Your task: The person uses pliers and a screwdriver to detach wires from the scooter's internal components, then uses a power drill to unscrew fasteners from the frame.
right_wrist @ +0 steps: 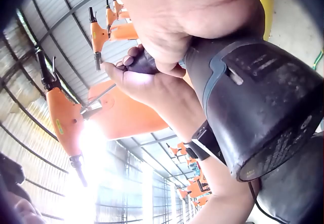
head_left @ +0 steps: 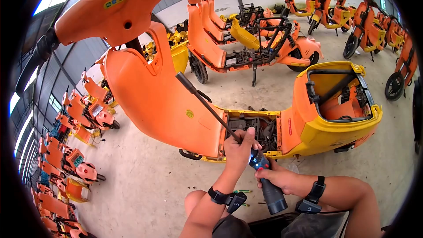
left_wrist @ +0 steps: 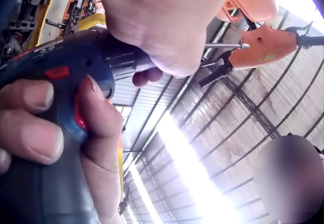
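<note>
My right hand (head_left: 282, 178) grips the handle of a blue-and-black cordless drill (left_wrist: 61, 67), its index finger by the red trigger (left_wrist: 80, 115). The drill's battery base (right_wrist: 263, 112) points down toward my lap. My left hand (head_left: 240, 150) is wrapped around the front of the drill at the chuck (left_wrist: 124, 62). From that fist a long dark extension shaft (head_left: 207, 105) slants up and left, ending in a thicker tip (head_left: 185, 81). Behind both hands lies an orange-and-yellow scooter body (head_left: 176, 105), its floor compartment (head_left: 264, 128) uncovered, showing dark parts and wiring.
The scooter's handlebar head (head_left: 119, 9) rises at upper left, and its open seat box (head_left: 343, 128) is at right. A partly stripped scooter (head_left: 255, 57) stands behind. More scooters (head_left: 66, 158) line the left side. Small green-handled items (head_left: 242, 191) lie on the concrete floor (head_left: 145, 189).
</note>
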{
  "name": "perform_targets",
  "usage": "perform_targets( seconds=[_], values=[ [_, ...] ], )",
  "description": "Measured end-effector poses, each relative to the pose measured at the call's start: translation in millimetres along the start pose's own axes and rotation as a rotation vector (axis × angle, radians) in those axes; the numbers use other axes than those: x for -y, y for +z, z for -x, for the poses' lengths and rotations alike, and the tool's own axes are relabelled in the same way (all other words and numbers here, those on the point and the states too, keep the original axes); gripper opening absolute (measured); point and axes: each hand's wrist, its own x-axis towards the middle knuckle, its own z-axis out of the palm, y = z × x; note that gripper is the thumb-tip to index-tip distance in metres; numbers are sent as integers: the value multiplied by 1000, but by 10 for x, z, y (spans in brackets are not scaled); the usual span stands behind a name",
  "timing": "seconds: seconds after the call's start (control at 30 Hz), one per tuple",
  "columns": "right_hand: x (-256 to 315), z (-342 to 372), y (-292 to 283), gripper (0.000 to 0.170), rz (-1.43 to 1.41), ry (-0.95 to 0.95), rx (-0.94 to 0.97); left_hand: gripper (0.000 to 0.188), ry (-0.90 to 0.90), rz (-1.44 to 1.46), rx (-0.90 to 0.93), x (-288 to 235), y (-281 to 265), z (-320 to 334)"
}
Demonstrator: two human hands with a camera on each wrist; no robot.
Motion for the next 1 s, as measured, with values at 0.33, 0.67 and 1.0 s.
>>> perform_targets(
  seconds=[0.33, 0.67, 1.0],
  values=[
    [-87, -28, 39, 83, -25, -5, -110, 37, -4, -53, -102, 71, 20, 16],
    [55, 175, 35, 95, 167, -324, -303, 35, -8, 319, -219, 157, 123, 101],
    [427, 461, -315, 78, 820, -839, -381, 24, -487, 1190, -290, 395, 142, 235]
  ],
)
